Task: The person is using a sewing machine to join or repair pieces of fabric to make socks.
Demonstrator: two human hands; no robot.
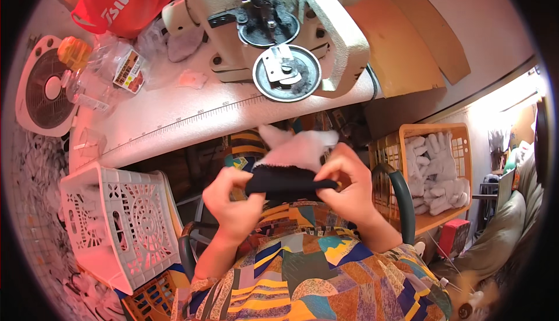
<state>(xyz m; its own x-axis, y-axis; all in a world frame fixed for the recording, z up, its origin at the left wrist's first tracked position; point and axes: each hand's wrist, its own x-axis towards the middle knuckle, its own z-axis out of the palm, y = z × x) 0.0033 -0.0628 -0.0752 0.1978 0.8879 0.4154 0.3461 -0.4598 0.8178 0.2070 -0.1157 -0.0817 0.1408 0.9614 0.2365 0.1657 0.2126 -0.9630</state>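
Observation:
A white fluffy glove with a wide black cuff (285, 182) is stretched sideways between my two hands, above my lap. My left hand (230, 200) pinches the left end of the black cuff between thumb and fingers. At the cuff's right end my right hand (350, 182) is closed on it in the same way. The white part (294, 151) points away from me, slightly blurred. Just beyond it stands a sewing machine (343, 36) with a toothed round plate (287, 73) at the edge of the white worktable (174, 126).
An orange basket (402, 146) of white gloves (438, 167) stands at right, near a dark chair armrest (400, 196). At left is a white plastic crate (140, 222). A fan (49, 85), clear plastic bottle (96, 82) and red bag (119, 1) sit farther back. Cardboard (396, 36) leans behind.

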